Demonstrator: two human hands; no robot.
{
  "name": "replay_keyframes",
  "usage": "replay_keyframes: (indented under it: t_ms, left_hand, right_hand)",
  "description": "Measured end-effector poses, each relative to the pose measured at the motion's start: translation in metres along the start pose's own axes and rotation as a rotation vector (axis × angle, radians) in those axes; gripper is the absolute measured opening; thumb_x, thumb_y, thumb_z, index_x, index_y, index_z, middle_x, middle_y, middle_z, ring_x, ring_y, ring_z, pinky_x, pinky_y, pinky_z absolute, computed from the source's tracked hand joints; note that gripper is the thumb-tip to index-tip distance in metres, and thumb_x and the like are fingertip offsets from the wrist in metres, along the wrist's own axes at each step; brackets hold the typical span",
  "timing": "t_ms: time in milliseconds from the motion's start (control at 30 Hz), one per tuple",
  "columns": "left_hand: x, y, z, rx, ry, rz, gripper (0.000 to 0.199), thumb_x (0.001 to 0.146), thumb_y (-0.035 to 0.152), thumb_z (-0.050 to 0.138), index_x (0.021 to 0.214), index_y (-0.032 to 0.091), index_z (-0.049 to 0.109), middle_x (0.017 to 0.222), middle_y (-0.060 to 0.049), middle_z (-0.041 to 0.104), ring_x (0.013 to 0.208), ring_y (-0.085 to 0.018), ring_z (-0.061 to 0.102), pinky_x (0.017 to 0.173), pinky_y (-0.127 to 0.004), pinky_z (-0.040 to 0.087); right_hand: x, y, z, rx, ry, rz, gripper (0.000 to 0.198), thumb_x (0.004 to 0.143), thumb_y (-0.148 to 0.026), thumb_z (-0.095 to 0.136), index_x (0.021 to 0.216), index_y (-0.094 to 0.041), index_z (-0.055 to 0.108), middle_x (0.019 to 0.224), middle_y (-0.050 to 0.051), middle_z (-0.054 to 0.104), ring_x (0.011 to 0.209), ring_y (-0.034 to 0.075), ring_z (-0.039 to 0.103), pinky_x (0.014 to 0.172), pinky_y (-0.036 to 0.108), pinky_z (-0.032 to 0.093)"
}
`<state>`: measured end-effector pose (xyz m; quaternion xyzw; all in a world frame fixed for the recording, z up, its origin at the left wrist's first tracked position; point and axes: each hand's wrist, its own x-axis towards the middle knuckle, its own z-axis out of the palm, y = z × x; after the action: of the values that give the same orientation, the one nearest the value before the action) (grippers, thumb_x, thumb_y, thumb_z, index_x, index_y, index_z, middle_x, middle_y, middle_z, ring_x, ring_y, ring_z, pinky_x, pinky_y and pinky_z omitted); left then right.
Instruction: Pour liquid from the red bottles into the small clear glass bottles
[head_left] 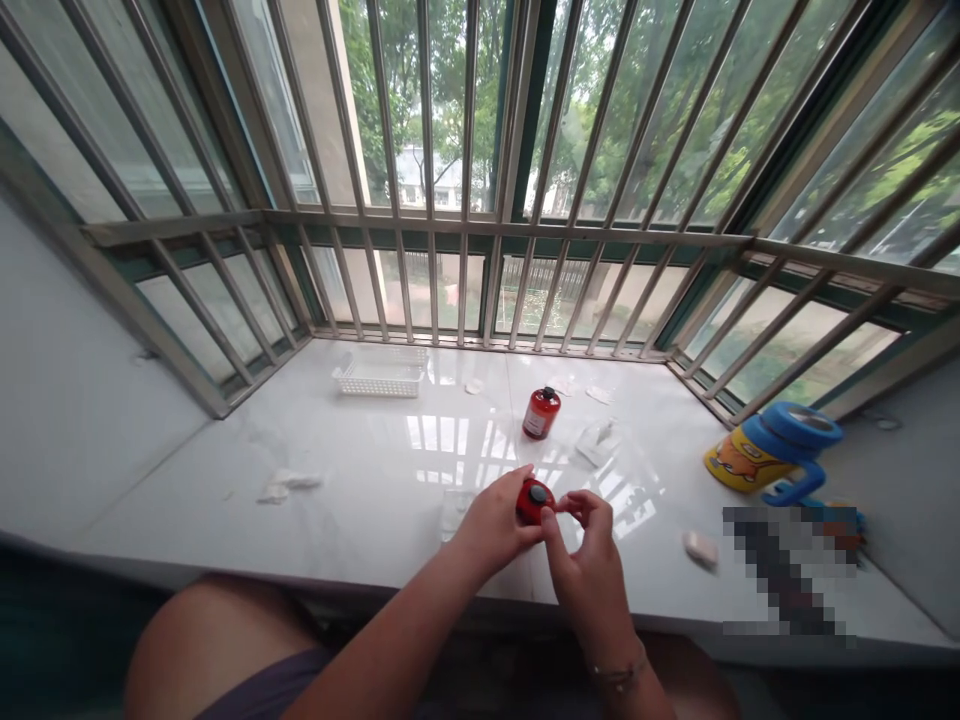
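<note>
My left hand (pixel 495 522) is wrapped round a small red bottle (pixel 528 506) with a black cap, held above the front of the white sill. At the bottle's right side is my right hand (pixel 586 545), its thumb and fingers curled in close to it. Whether those fingers pinch anything is too small to make out. A second red bottle (pixel 541 414), with a black top and a pale label, stands on the sill beyond my hands. Beside it lies a clear plastic packet (pixel 598 441). Partly behind my left forearm sits a clear plastic piece (pixel 454 512).
A white perforated basket (pixel 381 374) stands at the back left. Crumpled white tissue (pixel 288 484) lies on the left. To the right are a blue-and-yellow mug (pixel 772 450) and a small pale block (pixel 700 548). Metal bars (pixel 465 290) close off the window.
</note>
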<state>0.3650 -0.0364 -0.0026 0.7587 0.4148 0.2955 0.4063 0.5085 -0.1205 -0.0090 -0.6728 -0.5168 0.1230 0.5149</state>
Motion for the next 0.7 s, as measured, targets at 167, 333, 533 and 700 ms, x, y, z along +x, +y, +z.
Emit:
replay_keyframes:
  t_ms: [167, 333, 533, 700]
  left_hand:
    - [-0.003, -0.005, 0.003, 0.032, 0.002, 0.044, 0.089, 0.079, 0.028, 0.087, 0.160, 0.026, 0.049, 0.154, -0.015, 0.064, 0.138, -0.038, 0.065, 0.119, -0.054, 0.053]
    - [-0.025, -0.010, -0.022, 0.095, -0.128, 0.174, 0.128, 0.071, 0.031, 0.098, 0.173, 0.033, 0.020, 0.169, -0.014, 0.048, 0.150, -0.038, 0.054, 0.123, -0.056, 0.050]
    - [-0.057, -0.066, -0.118, 0.471, 0.309, 0.069, 0.055, 0.105, 0.030, 0.057, 0.159, 0.023, 0.047, 0.157, -0.014, 0.060, 0.149, -0.031, 0.055, 0.127, -0.053, 0.046]
    - [-0.083, -0.147, -0.211, 0.886, 0.403, -0.280, 0.052, 0.089, 0.002, 0.047, 0.137, 0.006, 0.066, 0.145, -0.022, 0.068, 0.140, -0.034, 0.060, 0.127, -0.049, 0.043]
  right_hand:
    - [0.007, 0.009, 0.014, 0.046, -0.182, -0.086, 0.054, 0.101, -0.051, 0.064, 0.147, -0.027, 0.051, 0.146, 0.014, 0.061, 0.130, 0.032, 0.063, 0.104, 0.049, 0.058]
    - [0.014, 0.028, 0.018, 0.004, -0.218, -0.150, 0.044, 0.104, -0.049, 0.060, 0.142, -0.027, 0.056, 0.139, 0.012, 0.065, 0.129, 0.031, 0.063, 0.112, 0.052, 0.052]
    - [0.053, 0.070, -0.009, -0.202, -0.008, -0.138, 0.060, 0.100, -0.062, 0.058, 0.141, -0.020, 0.057, 0.135, 0.018, 0.066, 0.125, 0.036, 0.062, 0.111, 0.056, 0.050]
    - [0.100, 0.107, -0.039, -0.397, 0.133, -0.102, 0.073, 0.096, -0.066, 0.053, 0.141, -0.010, 0.057, 0.133, 0.026, 0.065, 0.123, 0.042, 0.060, 0.111, 0.061, 0.047]
